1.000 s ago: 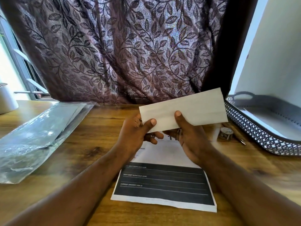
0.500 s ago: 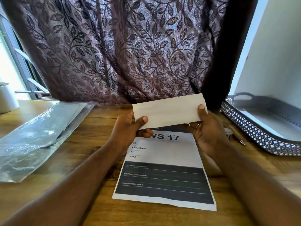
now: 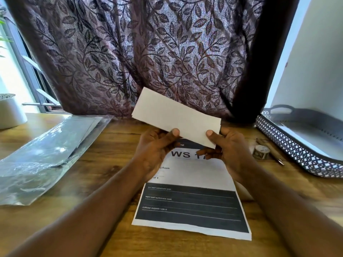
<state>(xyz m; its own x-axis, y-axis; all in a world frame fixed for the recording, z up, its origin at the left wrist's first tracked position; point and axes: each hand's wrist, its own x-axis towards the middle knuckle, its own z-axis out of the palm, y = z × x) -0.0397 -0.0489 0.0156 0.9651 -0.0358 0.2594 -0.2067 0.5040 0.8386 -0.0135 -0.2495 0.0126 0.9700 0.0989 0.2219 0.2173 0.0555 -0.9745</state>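
Both hands hold a folded white paper (image 3: 176, 117) up above the wooden table (image 3: 104, 164), in front of the leaf-patterned curtain (image 3: 148, 52); the left hand (image 3: 154, 151) pinches its lower edge near the middle, thumb on the near face and fingers curled behind; the right hand (image 3: 230, 151) grips the lower right corner, thumb pressed on the front, fingers wrapped under and behind. The paper is tilted, its left end higher and farther, its right end lower by the right hand; layered edges show at both ends. Flat on the table beneath the hands lies a printed sheet (image 3: 193, 206) with large letters at the top and a dark block of lines below; the hands cover part of its upper text. To the left rests a clear plastic sleeve (image 3: 46, 151); at the far left stands a white pot (image 3: 11, 112). To the right sits a patterned tray (image 3: 297, 149) with a handle; just beside it lie a roll of tape (image 3: 261, 152) and a pen (image 3: 272, 154).
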